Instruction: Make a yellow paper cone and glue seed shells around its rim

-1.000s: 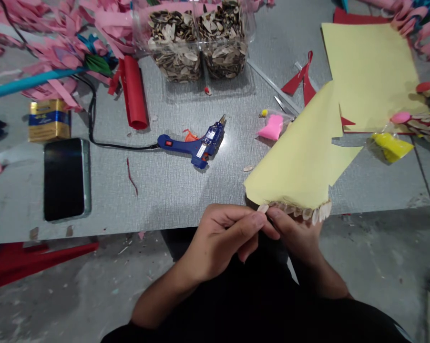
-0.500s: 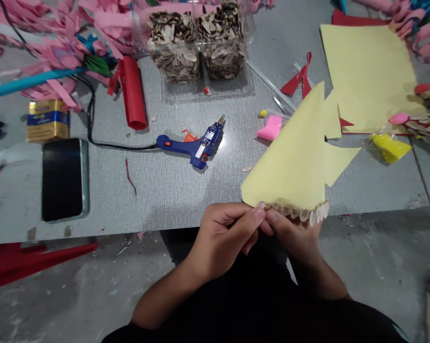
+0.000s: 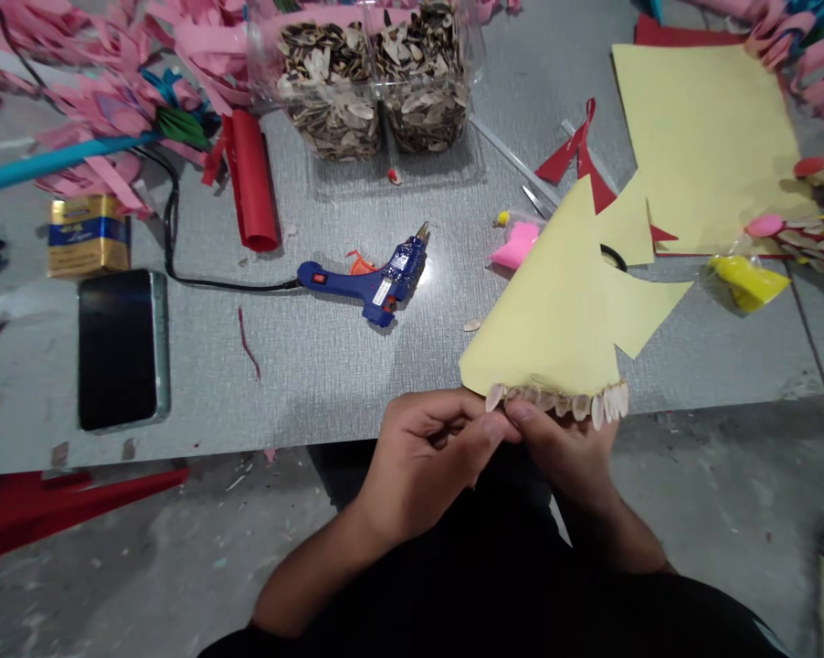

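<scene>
Grey counter (image 3: 330, 384) spreads under the yellow paper (image 3: 542, 320), whose lower edge reaches its near side. Pale seeds (image 3: 580, 408) line most of that edge, the left corner bare. The left hand (image 3: 429, 452) has thumb and fingertips close together by the endmost seed (image 3: 494, 396) (gripping it or not, I cannot tell); the right hand (image 3: 569, 452) pinches the seeded edge.

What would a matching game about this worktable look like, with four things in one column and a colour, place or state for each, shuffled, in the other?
1. Phone
2. Folded yellow paper
3. Glue gun
4. Rolled sheet

A. Red
B. Held by the right hand, pale flakes along its lower edge
C. Screen dark, near the gold-and-blue box
D. Blue, lying on the table

Pairs: 1-C, 2-B, 3-D, 4-A
</scene>
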Demonstrator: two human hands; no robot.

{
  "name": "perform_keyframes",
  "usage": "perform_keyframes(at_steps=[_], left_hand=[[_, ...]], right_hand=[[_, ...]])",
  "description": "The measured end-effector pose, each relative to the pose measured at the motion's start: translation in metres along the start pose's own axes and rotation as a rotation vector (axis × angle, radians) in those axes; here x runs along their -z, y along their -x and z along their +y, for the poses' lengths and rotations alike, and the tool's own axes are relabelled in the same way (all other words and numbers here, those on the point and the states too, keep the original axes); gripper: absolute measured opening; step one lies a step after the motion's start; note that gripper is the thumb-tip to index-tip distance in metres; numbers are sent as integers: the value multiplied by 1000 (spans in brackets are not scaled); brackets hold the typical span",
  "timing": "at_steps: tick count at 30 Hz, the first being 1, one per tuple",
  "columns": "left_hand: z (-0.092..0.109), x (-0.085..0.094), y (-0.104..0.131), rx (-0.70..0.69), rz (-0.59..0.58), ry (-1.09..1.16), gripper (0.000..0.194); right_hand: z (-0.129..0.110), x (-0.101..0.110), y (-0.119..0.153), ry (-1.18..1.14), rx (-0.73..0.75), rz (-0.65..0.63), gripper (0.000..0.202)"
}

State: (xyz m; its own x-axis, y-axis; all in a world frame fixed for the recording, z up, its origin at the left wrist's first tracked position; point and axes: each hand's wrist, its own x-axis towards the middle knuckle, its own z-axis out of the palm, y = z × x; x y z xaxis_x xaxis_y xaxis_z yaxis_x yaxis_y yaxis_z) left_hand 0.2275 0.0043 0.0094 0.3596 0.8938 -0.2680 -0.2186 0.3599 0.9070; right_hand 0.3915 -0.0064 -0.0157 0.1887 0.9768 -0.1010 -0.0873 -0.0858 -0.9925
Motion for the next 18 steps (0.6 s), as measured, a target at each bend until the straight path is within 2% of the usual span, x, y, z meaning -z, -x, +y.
perform_keyframes(at_steps=[6,10,14,18], left_hand=[[0,0,-2,-81,4,-58,42],[0,0,-1,-121,-16,-63,42],[-3,2,0,-89,-25,-45,46],[-6,2,-1,-61,-60,22,47]], right_hand=[[-2,-2,-1,-12,30,-44,7],[-12,-7,-6,-63,58,-40,17],[-19,-9,-9,-62,78,-10,16],[-16,-7,-8,-98,72,-21,16]])
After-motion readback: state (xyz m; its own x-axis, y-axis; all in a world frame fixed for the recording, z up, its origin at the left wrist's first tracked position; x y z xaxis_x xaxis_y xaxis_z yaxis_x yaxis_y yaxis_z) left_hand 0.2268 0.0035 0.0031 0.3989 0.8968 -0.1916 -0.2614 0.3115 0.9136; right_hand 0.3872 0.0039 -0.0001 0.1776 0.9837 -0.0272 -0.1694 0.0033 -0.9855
